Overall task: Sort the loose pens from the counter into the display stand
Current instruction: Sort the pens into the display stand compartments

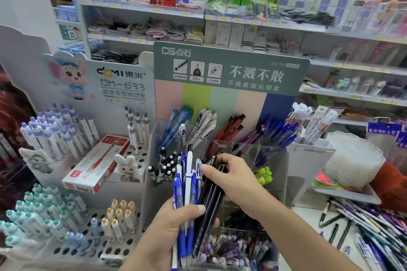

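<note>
Display stand (231,72): card back panel, clear plastic compartments holding blue, white, red and dark-blue pens, grouped by colour. In front of the stand, left hand (169,233) grips a mixed bundle of pens (191,193), smooth plastic barrels in blue, white and black, fingers curled round its lower half. Right hand (229,178) pinches the black pens (211,191) near their tops. Loose pens (361,231) lie on the counter right of the stand.

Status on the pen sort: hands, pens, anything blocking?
Left hand grips pen bundle. Right hand pinches black pens from it. Display stand unobstructed.
</note>
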